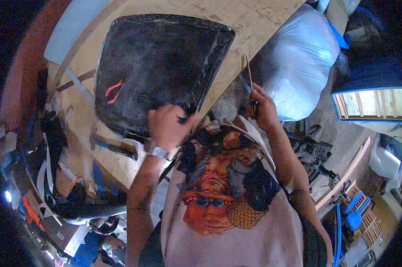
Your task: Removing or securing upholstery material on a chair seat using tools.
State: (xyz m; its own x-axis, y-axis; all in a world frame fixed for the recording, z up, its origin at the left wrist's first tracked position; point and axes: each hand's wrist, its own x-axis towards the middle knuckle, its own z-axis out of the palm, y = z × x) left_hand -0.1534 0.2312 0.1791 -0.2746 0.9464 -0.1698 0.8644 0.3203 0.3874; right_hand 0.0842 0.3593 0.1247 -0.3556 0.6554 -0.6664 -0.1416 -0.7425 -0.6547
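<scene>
A black padded panel [152, 58], squarish with rounded corners, lies on the wooden table [254, 18]. My left hand [172, 127], slightly blurred, is over its near edge with the fingers curled in. Whatever those fingers pinch is dark and cannot be made out. Off the table's right edge, my right hand [264, 109] grips a pair of scissors [249, 73], blades pointing away from me and spread apart. Red-handled pliers [114, 91] rest on the panel's left part.
A long dark-handled tool [116, 149] lies near the table's near-left edge. Beyond the right edge stands a large stuffed translucent plastic bag [303, 62]. Dark metal parts [310, 151] lie on the floor at right, beside a wooden plank [347, 173]. A blue-edged framed panel [372, 104] stands farther right.
</scene>
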